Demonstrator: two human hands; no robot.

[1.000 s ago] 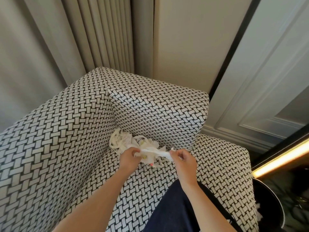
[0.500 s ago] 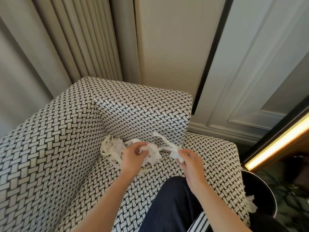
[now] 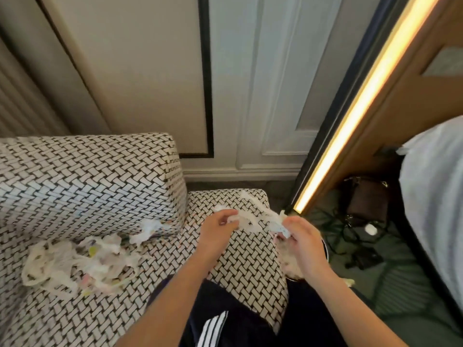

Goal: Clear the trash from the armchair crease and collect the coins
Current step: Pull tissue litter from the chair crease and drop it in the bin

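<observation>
A black-and-white woven armchair (image 3: 82,186) fills the left of the view. A heap of crumpled white paper and plastic trash (image 3: 80,261) lies on its seat along the crease below the backrest. My left hand (image 3: 218,229) and my right hand (image 3: 300,236) together grip a strip of white crumpled paper (image 3: 253,216) stretched between them, over the chair's right edge. My right hand is above the dark bin (image 3: 325,249), which it mostly hides. No coins are visible.
My knee in dark trousers with white stripes (image 3: 215,321) rests against the seat. Right of the chair are a lit vertical light strip (image 3: 355,106), a dark bag (image 3: 365,201) with cables on green carpet, and a white bed edge (image 3: 436,196).
Both hands have carried the paper strip from the crease to the right, over the chair's edge toward the bin. The view has swung right; the remaining pile stays on the seat.
</observation>
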